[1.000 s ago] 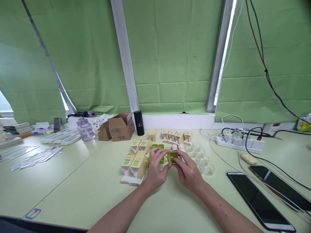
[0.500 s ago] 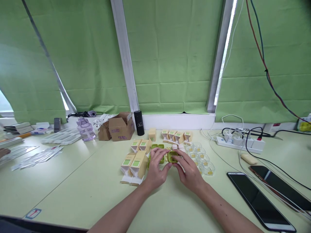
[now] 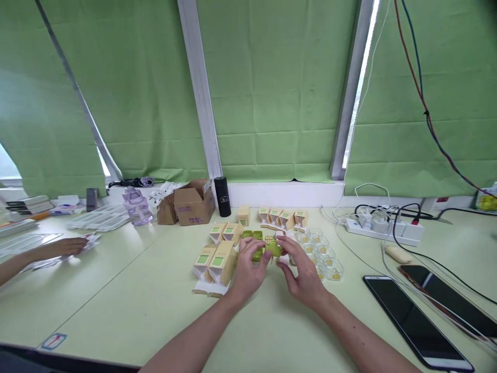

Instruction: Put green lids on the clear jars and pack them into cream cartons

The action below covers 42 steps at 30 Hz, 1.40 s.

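Observation:
A small olive-green case [image 3: 274, 248] is up between my hands at the middle of the table. My left hand [image 3: 250, 267] grips its left side with thumb and fingers. On its right, my right hand [image 3: 301, 267] has its fingers at the case, thumb apart below; whether it grips the case is hard to tell. Behind my left hand are more green cases [image 3: 252, 235]. Cream boxes with green labels [image 3: 221, 261] stand to the left, some with open flaps. Clear plastic cups with yellow centres [image 3: 324, 251] sit right of my right hand.
More cream boxes [image 3: 286, 220] stand behind. Farther back are a cardboard carton [image 3: 193, 204], a black bottle [image 3: 222, 197] and a purple bottle [image 3: 137, 207]. Right: a power strip [image 3: 382, 230], cables and two phones [image 3: 415, 318]. Another person's hand [image 3: 70, 247] touches plastic bags at left.
The green case has turned, showing its outer side instead of its open hollow. My right hand's fingers have shifted slightly. The other person's hand has reached farther in from the left.

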### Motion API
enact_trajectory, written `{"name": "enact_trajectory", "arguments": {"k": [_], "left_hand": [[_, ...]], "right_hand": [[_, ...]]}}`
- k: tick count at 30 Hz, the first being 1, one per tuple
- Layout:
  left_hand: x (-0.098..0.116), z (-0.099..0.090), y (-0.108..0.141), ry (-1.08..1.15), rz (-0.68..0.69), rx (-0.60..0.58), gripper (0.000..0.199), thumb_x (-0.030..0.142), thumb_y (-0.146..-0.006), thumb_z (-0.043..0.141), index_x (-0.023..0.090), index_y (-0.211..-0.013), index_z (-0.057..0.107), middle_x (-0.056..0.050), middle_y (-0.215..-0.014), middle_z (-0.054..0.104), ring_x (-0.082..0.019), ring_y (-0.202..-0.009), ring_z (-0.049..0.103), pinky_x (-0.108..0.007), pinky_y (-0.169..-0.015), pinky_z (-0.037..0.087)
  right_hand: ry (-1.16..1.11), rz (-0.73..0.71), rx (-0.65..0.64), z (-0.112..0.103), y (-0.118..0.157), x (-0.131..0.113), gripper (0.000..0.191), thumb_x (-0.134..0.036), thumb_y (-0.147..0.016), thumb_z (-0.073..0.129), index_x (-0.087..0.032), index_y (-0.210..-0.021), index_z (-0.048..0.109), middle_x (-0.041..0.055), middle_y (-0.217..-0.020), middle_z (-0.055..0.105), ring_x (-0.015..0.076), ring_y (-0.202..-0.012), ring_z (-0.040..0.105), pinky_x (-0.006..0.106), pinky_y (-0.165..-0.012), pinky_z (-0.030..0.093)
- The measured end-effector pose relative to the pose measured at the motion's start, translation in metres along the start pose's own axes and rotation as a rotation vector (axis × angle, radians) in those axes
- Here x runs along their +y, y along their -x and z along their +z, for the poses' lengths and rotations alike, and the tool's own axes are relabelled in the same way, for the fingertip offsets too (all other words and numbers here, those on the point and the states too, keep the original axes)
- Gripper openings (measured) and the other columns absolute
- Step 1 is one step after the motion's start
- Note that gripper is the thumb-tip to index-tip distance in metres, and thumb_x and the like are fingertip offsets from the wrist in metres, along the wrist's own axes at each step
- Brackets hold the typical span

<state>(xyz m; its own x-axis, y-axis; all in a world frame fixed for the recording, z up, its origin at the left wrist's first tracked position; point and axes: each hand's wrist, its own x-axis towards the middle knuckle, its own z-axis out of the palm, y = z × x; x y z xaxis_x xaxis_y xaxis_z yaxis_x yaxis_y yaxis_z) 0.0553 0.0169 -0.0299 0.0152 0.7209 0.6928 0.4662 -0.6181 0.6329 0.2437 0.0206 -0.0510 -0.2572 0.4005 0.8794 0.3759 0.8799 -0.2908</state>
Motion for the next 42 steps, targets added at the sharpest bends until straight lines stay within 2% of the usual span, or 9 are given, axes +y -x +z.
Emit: {"name": "enact_trajectory", "arguments": {"k": [5,9,13,18,24,28,33,38,42], "left_hand": [[0.001,0.000,-0.001,-0.013,-0.048,-0.017,0.048,0.063,-0.100,0.057,0.021,-0.084,0.072,-0.011,-0.094,0.069,-0.029,-0.105,0.062,-0.045,-0.093,0.055],[0.001,-0.001,-0.002,-0.007,-0.059,-0.055,0.053,0.065,-0.101,0.054,0.022,-0.075,0.071,-0.010,-0.084,0.067,-0.028,-0.098,0.062,-0.043,-0.088,0.054],[0.001,-0.001,-0.001,0.026,-0.053,-0.075,0.057,0.062,-0.104,0.047,0.022,-0.070,0.068,-0.009,-0.079,0.065,-0.028,-0.095,0.061,-0.041,-0.084,0.052],[0.003,-0.001,0.001,0.095,-0.075,-0.091,0.055,0.057,-0.107,0.042,0.020,-0.070,0.060,-0.009,-0.086,0.061,-0.026,-0.093,0.060,-0.041,-0.084,0.051],[0.009,-0.004,0.001,0.141,-0.057,-0.163,0.047,0.053,-0.107,0.046,0.021,-0.076,0.061,-0.009,-0.090,0.059,-0.028,-0.100,0.059,-0.041,-0.089,0.051],[0.008,-0.004,0.002,0.127,-0.041,-0.194,0.041,0.050,-0.105,0.050,0.020,-0.080,0.064,-0.009,-0.096,0.059,-0.027,-0.102,0.059,-0.041,-0.090,0.051],[0.005,-0.002,0.004,0.088,-0.025,-0.196,0.035,0.044,-0.104,0.053,0.020,-0.082,0.065,-0.010,-0.098,0.059,-0.028,-0.103,0.060,-0.043,-0.092,0.052],[0.005,-0.001,0.004,0.032,-0.031,-0.137,0.024,0.041,-0.100,0.061,0.020,-0.088,0.064,-0.009,-0.100,0.058,-0.028,-0.104,0.061,-0.046,-0.095,0.053],[0.006,-0.001,0.004,0.006,-0.055,-0.085,0.023,0.043,-0.095,0.069,0.022,-0.103,0.063,-0.010,-0.111,0.057,-0.029,-0.112,0.059,-0.048,-0.098,0.053]], "right_hand": [[0.009,-0.009,-0.012,0.001,0.000,-0.001,0.058,-0.006,-0.100,0.049,-0.029,-0.154,0.046,0.0169,-0.150,0.056,0.0319,-0.137,0.060,0.050,-0.100,0.065],[-0.016,0.036,-0.011,0.002,0.001,-0.002,0.056,-0.006,-0.100,0.048,-0.030,-0.150,0.050,0.0166,-0.146,0.057,0.0277,-0.111,0.072,0.043,-0.083,0.069],[-0.073,0.085,-0.016,0.001,0.001,-0.003,0.055,-0.009,-0.099,0.052,-0.031,-0.149,0.051,0.0163,-0.147,0.057,0.0214,-0.086,0.073,0.042,-0.080,0.068],[-0.116,0.145,0.021,-0.001,-0.004,-0.007,0.050,-0.014,-0.097,0.058,-0.027,-0.145,0.056,0.0168,-0.145,0.060,0.0279,-0.109,0.071,0.040,-0.082,0.066],[-0.225,0.262,0.065,-0.004,-0.009,-0.009,0.043,-0.024,-0.098,0.063,-0.025,-0.141,0.063,0.0151,-0.140,0.065,0.0190,-0.081,0.069,0.038,-0.077,0.064],[-0.338,0.356,0.061,-0.002,-0.006,-0.004,0.043,-0.031,-0.098,0.067,-0.026,-0.140,0.064,0.0124,-0.133,0.070,0.0195,-0.083,0.070,0.038,-0.079,0.065],[-0.570,0.445,0.068,0.005,-0.001,0.005,0.042,-0.039,-0.098,0.069,-0.024,-0.137,0.065,0.0133,-0.126,0.074,0.0251,-0.100,0.074,0.040,-0.084,0.066],[-0.774,0.501,0.048,0.005,-0.004,0.008,0.045,-0.048,-0.095,0.074,-0.021,-0.131,0.068,0.0139,-0.113,0.078,0.0236,-0.083,0.073,0.035,-0.066,0.063],[-0.876,0.588,0.036,0.002,-0.008,0.005,0.048,-0.052,-0.092,0.076,-0.019,-0.127,0.070,0.0117,-0.104,0.077,0.0198,-0.072,0.067,0.035,-0.064,0.060]]}}
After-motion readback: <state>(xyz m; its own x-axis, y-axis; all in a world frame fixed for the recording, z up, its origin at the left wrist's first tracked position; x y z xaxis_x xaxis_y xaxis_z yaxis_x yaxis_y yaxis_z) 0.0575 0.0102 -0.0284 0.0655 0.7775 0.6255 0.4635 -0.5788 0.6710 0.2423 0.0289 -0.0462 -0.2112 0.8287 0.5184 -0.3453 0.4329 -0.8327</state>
